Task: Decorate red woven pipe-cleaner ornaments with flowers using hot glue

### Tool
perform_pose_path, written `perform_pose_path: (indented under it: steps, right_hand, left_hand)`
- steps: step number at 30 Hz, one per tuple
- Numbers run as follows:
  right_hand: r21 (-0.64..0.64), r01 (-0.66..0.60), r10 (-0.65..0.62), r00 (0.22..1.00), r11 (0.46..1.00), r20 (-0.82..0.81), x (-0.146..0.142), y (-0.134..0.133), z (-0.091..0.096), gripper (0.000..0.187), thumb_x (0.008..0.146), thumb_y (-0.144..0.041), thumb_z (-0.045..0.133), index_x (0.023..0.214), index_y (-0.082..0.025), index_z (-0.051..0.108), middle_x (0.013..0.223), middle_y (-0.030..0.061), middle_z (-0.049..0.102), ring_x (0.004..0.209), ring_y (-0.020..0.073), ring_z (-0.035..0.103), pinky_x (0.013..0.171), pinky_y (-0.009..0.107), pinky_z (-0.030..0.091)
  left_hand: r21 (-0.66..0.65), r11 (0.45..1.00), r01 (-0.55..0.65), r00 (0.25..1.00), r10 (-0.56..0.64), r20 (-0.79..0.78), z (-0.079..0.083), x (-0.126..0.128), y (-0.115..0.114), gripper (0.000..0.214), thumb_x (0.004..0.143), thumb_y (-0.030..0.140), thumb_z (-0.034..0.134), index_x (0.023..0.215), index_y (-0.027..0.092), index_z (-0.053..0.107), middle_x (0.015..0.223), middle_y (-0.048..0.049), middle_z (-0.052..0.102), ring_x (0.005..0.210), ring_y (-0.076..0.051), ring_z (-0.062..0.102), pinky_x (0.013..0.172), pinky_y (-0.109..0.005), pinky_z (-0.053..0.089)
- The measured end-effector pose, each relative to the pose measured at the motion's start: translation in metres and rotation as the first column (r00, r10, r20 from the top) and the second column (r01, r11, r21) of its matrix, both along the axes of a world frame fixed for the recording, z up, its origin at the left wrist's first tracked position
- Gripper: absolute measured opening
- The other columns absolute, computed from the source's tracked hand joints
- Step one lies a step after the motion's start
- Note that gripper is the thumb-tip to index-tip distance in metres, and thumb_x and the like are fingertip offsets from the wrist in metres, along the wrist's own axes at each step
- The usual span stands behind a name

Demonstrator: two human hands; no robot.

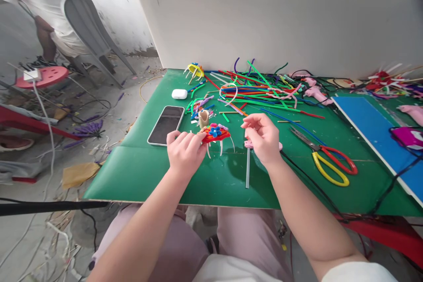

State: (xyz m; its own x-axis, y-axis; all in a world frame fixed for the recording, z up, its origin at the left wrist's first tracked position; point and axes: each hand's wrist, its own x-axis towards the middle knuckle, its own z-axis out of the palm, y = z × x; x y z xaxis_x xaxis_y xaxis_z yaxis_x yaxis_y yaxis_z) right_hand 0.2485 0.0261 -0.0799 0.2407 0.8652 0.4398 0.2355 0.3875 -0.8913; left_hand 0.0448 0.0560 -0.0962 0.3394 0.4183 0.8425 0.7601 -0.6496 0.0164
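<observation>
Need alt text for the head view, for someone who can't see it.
The person's left hand grips a red pipe-cleaner ornament with a blue flower on a green table, the right hand beside it, fingers curled. A phone lies left of them, scissors to the right, loose pipe cleaners behind.

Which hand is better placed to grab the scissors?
Right, probably. The scissors lie just to the outer side of the right hand. The left hand is farther off and grips the red craft.
</observation>
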Motion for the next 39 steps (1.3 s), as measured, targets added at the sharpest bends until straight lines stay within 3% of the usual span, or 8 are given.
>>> perform_pose_path:
  steps: [3, 6, 11, 25, 31, 34, 36, 39]
  right_hand:
    - [-0.036, 0.007, -0.008, 0.999, 0.999, -0.042, 0.002, 0.004, -0.001, 0.019, 0.072, -0.012, 0.05, 0.087, -0.019, 0.058, 0.074, -0.0024, 0.058, 0.053, 0.0069, 0.051, 0.044, 0.019, 0.04]
    - [-0.057, 0.001, -0.006, 0.995, 0.998, -0.096, 0.004, 0.006, -0.001, 0.018, 0.07, -0.013, 0.051, 0.087, -0.019, 0.057, 0.074, -0.0026, 0.058, 0.051, 0.0065, 0.05, 0.039, 0.017, 0.038]
    - [-0.059, -0.03, 0.024, 0.995, 0.998, -0.101, 0.004, 0.005, 0.0, 0.017, 0.07, -0.013, 0.052, 0.085, -0.019, 0.059, 0.074, -0.0026, 0.059, 0.051, 0.0061, 0.05, 0.039, 0.017, 0.039]
    - [-0.101, -0.091, 0.096, 0.994, 0.991, 0.051, -0.005, 0.0, 0.002, 0.011, 0.078, -0.025, 0.058, 0.085, -0.019, 0.061, 0.077, -0.0002, 0.061, 0.055, 0.0068, 0.051, 0.044, 0.017, 0.042]
    - [-0.097, -0.154, 0.158, 0.987, 0.983, 0.034, -0.011, -0.003, 0.004, 0.015, 0.076, -0.031, 0.063, 0.087, -0.021, 0.064, 0.077, -0.0015, 0.063, 0.059, 0.0074, 0.056, 0.046, 0.017, 0.042]
    - [-0.09, -0.161, 0.166, 0.985, 0.983, 0.043, -0.013, -0.002, 0.003, 0.015, 0.076, -0.032, 0.064, 0.086, -0.022, 0.065, 0.078, -0.0011, 0.064, 0.061, 0.0081, 0.057, 0.048, 0.018, 0.043]
    - [-0.09, -0.158, 0.163, 0.985, 0.983, 0.053, -0.014, -0.002, 0.003, 0.014, 0.076, -0.033, 0.064, 0.084, -0.021, 0.065, 0.078, -0.001, 0.065, 0.061, 0.0082, 0.057, 0.049, 0.018, 0.043]
    - [-0.103, -0.152, 0.159, 0.985, 0.983, 0.068, -0.015, -0.003, 0.003, 0.014, 0.076, -0.033, 0.064, 0.084, -0.021, 0.065, 0.077, -0.0011, 0.065, 0.06, 0.0083, 0.057, 0.048, 0.019, 0.043]
  left_hand:
    - [-0.213, 0.977, -0.017, 0.993, 0.041, 0.11, 0.005, 0.0, 0.0, 0.003, 0.072, 0.019, 0.059, 0.073, 0.021, 0.057, 0.05, 0.0059, 0.05, 0.051, -0.011, 0.048, 0.068, -0.03, 0.035]
    - [-0.413, 0.91, -0.026, 0.99, 0.082, 0.119, 0.008, 0.002, -0.001, 0.003, 0.069, 0.019, 0.059, 0.068, 0.02, 0.057, 0.049, 0.0063, 0.046, 0.053, -0.012, 0.048, 0.069, -0.03, 0.035]
    - [-0.552, 0.832, -0.054, 0.997, 0.072, 0.011, 0.002, 0.008, 0.0, 0.003, 0.07, 0.018, 0.057, 0.069, 0.021, 0.057, 0.054, 0.0047, 0.051, 0.059, -0.013, 0.05, 0.07, -0.031, 0.033]
    - [-0.585, 0.809, -0.06, 0.996, 0.012, -0.086, 0.014, 0.009, -0.008, 0.015, 0.077, 0.031, 0.055, 0.087, 0.024, 0.064, 0.061, 0.0017, 0.058, 0.065, -0.015, 0.051, 0.071, -0.032, 0.032]
    - [-0.658, 0.752, 0.038, 0.979, -0.16, -0.126, 0.031, -0.002, -0.012, 0.04, 0.079, 0.04, 0.054, 0.117, 0.028, 0.054, 0.068, 0.0011, 0.057, 0.071, -0.016, 0.052, 0.074, -0.032, 0.034]
    - [-0.681, 0.729, 0.071, 0.981, -0.176, -0.086, 0.037, -0.007, -0.009, 0.043, 0.079, 0.042, 0.053, 0.12, 0.026, 0.052, 0.071, 0.0006, 0.057, 0.072, -0.016, 0.052, 0.073, -0.031, 0.035]
    - [-0.665, 0.743, 0.081, 0.985, -0.162, -0.062, 0.038, -0.005, -0.008, 0.04, 0.079, 0.042, 0.054, 0.116, 0.025, 0.055, 0.071, 0.0007, 0.057, 0.071, -0.015, 0.052, 0.073, -0.031, 0.036]
    - [-0.574, 0.81, 0.123, 0.99, -0.144, 0.009, 0.037, 0.002, -0.009, 0.03, 0.078, 0.038, 0.057, 0.105, 0.023, 0.061, 0.068, 0.0009, 0.058, 0.069, -0.014, 0.052, 0.072, -0.03, 0.037]
